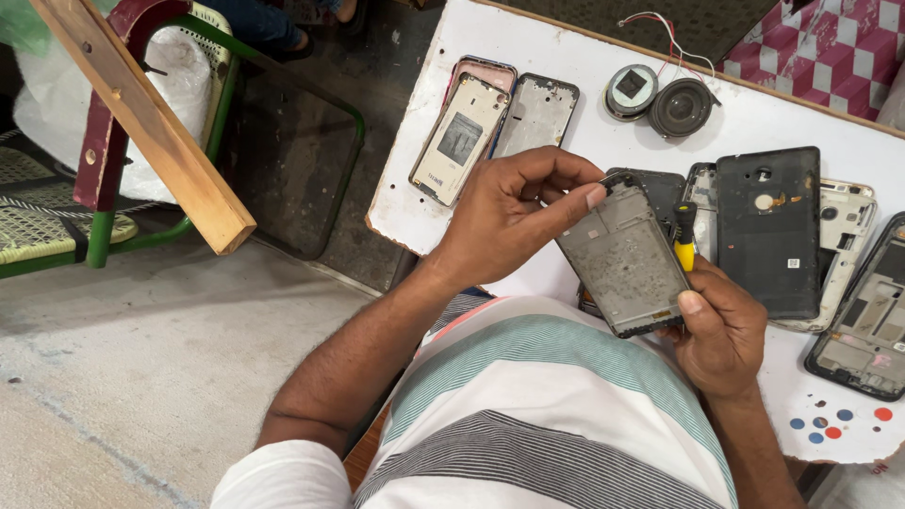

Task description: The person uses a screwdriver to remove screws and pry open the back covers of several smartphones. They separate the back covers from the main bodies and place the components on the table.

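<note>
centre frame: left hand (504, 212) pinches phone frame (624, 256) top; right hand (721, 330) grips its lower edge plus yellow screwdriver (684, 236). risk: frame slipping, since right grip is shared.

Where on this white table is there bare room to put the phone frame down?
Bare table lies along the far edge, between the two upright phone shells and the round speakers, and at the near left corner below those shells. The right side is crowded with the black back cover and overlapping frames.
</note>
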